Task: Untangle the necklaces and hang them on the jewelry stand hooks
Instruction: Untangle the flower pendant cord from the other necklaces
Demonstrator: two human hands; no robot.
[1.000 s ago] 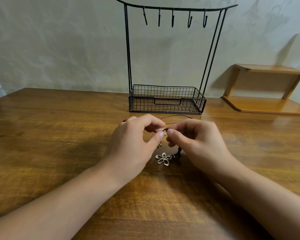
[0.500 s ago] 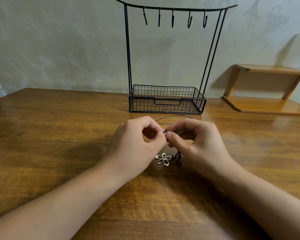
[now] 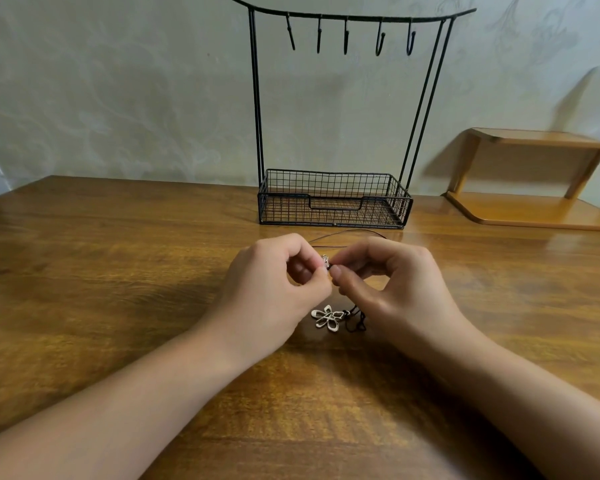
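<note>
Necklaces (image 3: 340,315): tangled between our hands; flower pendant lies just below our thumbs, black cord loops beyond our fingertips.
Left hand (image 3: 271,289): pinching a small silver piece.
Right hand (image 3: 395,289): pinching the cord beside it.

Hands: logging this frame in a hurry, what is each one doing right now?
Left hand: fingers pinch the small silver clasp of the necklace.
Right hand: fingers pinch the black cord right beside that clasp.
</note>
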